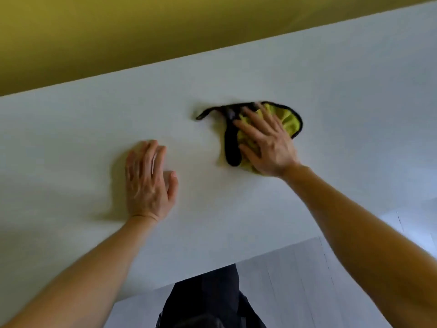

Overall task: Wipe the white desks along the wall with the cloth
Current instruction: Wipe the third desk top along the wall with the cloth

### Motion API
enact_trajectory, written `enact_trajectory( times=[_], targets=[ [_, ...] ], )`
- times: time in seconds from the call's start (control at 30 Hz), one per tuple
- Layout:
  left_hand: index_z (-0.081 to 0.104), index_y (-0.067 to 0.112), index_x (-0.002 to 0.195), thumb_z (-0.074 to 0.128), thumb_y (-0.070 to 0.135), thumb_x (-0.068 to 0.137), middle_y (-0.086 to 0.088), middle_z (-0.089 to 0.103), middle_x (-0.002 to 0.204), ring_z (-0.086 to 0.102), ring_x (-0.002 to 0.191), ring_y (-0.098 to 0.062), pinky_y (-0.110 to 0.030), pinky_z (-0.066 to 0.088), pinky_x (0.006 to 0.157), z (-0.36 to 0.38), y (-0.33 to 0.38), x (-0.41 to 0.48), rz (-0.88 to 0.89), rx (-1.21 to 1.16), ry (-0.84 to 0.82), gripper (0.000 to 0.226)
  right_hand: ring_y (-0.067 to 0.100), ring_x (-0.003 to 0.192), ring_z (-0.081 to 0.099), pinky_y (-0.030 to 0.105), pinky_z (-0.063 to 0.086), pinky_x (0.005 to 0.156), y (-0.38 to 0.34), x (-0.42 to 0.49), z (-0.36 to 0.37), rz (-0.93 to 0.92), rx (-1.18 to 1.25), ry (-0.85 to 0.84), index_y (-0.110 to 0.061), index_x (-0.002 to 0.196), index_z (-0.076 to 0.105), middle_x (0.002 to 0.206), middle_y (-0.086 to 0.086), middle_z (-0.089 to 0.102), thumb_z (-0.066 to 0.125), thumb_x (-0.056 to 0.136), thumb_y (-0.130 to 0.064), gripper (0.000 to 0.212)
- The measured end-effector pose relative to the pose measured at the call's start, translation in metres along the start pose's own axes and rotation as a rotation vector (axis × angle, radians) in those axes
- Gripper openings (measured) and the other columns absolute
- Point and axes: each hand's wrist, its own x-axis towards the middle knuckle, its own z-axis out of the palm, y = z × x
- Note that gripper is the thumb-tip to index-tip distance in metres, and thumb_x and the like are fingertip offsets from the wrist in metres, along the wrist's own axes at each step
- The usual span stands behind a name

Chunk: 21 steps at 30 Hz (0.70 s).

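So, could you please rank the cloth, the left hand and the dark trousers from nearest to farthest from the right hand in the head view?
1. cloth, pressed under the right hand.
2. left hand, on the white desk to its left.
3. dark trousers, below the desk's near edge.

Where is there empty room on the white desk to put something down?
The white desk is bare left of the left hand, along the strip beside the yellow wall, and right of the yellow cloth. The gap between the hands is tighter. It is crowded only where the right hand presses the cloth.
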Motion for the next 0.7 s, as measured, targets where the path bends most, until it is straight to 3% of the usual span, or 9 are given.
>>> enact_trajectory(
  times=[0.1,0.17,0.2,0.23,0.33,0.43,0.57,0.63,0.7],
  targets=[
    [0.050,0.006,0.158,0.051,0.034,0.104,-0.017,0.038,0.171,0.031,0.162,-0.039,-0.066,0.022,0.129,0.002,-0.002,-0.002,0.008,0.020,-0.001,0.061,0.038,0.165,0.022,0.062,0.024,0.129,0.049,0.034,-0.017,0.512,-0.058,0.167,-0.033,0.164,0.046,0.175,0.004,0.036,0.052,0.103,-0.055,0.065],
    [0.051,0.007,0.158,0.055,0.033,0.102,-0.017,0.037,0.172,0.029,0.163,-0.039,-0.067,0.021,0.130,0.002,-0.002,-0.002,0.005,0.019,0.003,0.062,0.042,0.165,0.017,0.065,0.018,0.130,0.023,0.052,-0.007,0.762,-0.079,0.217,-0.030,0.167,0.039,0.177,0.010,0.030,0.048,0.099,-0.059,0.074],
    [0.052,0.007,0.158,0.058,0.032,0.101,-0.017,0.037,0.173,0.029,0.163,-0.038,-0.067,0.021,0.129,0.003,-0.002,-0.003,0.005,0.010,0.008,0.062,0.045,0.166,0.013,0.068,0.015,0.130,-0.004,0.056,0.000,0.796,-0.080,0.200,-0.027,0.170,0.033,0.178,0.014,0.024,0.048,0.098,-0.062,0.081],
    [0.052,0.007,0.158,0.059,0.030,0.100,-0.017,0.037,0.172,0.029,0.163,-0.038,-0.067,0.022,0.129,0.002,-0.002,-0.003,0.005,0.006,0.010,0.062,0.047,0.166,0.007,0.070,0.010,0.130,-0.034,0.055,0.006,0.727,-0.066,0.130,-0.026,0.172,0.026,0.180,0.016,0.018,0.048,0.097,-0.065,0.087],
    [0.054,0.008,0.157,0.058,0.031,0.100,-0.017,0.038,0.172,0.030,0.163,-0.038,-0.068,0.024,0.128,0.000,-0.001,-0.001,-0.007,0.007,0.000,0.062,0.047,0.166,0.005,0.070,0.005,0.129,-0.079,0.038,0.007,0.246,-0.114,-0.181,-0.034,0.173,0.019,0.181,0.014,0.009,0.047,0.095,-0.076,0.093],
    [0.054,0.008,0.157,0.057,0.032,0.101,-0.017,0.037,0.172,0.030,0.163,-0.038,-0.068,0.024,0.127,0.000,-0.003,-0.001,-0.015,0.016,-0.021,0.061,0.043,0.164,0.019,0.068,0.010,0.130,-0.049,0.046,-0.012,-0.036,-0.239,-0.177,-0.035,0.170,0.032,0.181,0.015,0.013,0.048,0.095,-0.082,0.090],
    [0.054,0.006,0.157,0.057,0.032,0.102,-0.018,0.038,0.171,0.030,0.163,-0.037,-0.068,0.024,0.128,0.001,-0.003,-0.001,-0.005,0.004,-0.029,0.061,0.031,0.169,0.003,0.067,0.002,0.133,-0.015,0.068,-0.022,-0.435,-0.269,-0.256,-0.028,0.174,0.022,0.182,0.011,0.007,0.048,0.098,-0.081,0.096],
    [0.056,0.007,0.156,0.057,0.032,0.102,-0.018,0.040,0.170,0.032,0.162,-0.037,-0.068,0.025,0.127,0.000,-0.002,0.001,-0.011,0.015,-0.020,0.060,0.030,0.169,-0.003,0.069,0.000,0.132,-0.031,0.068,-0.009,-0.454,-0.253,-0.305,-0.031,0.173,0.022,0.183,0.009,0.005,0.044,0.095,-0.086,0.098],
    [0.057,0.008,0.155,0.059,0.032,0.101,-0.018,0.041,0.170,0.034,0.162,-0.036,-0.067,0.025,0.128,-0.001,-0.001,0.001,-0.028,0.019,-0.024,0.059,0.030,0.169,-0.004,0.072,0.000,0.130,-0.060,0.060,0.007,-0.313,-0.213,-0.282,-0.032,0.172,0.029,0.183,0.009,0.008,0.044,0.094,-0.086,0.095]
  ],
)
